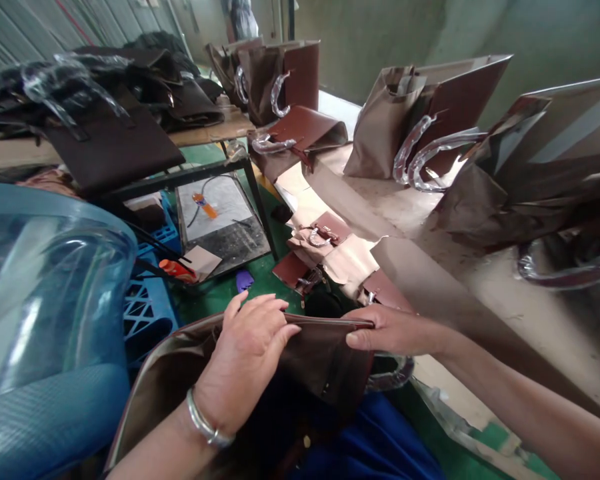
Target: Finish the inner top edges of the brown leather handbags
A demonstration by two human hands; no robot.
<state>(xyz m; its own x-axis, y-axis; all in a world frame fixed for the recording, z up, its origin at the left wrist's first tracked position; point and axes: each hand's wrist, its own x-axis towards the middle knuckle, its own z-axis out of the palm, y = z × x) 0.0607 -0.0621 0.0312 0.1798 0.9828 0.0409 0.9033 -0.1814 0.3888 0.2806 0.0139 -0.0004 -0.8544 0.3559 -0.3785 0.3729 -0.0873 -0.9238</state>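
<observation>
A dark brown bag (325,360) lies open on my lap, its upper edge running from left to right. My left hand (255,347), with a silver bangle at the wrist, rests over that edge, thumb on the near side and fingers bent over the far side. Farther right, my right hand (385,330) pinches the same edge near its corner, thumb on the inner face. A plastic-wrapped handle (390,373) hangs just below my right hand. The bag's inside is mostly in shadow.
Brown bags (300,80) with wrapped handles stand on the table (375,200) at the right. Dark bags (115,133) are piled at the left. A blue plastic chair (45,300) is close on the left, beside a blue crate (145,307) and an orange bottle (179,270).
</observation>
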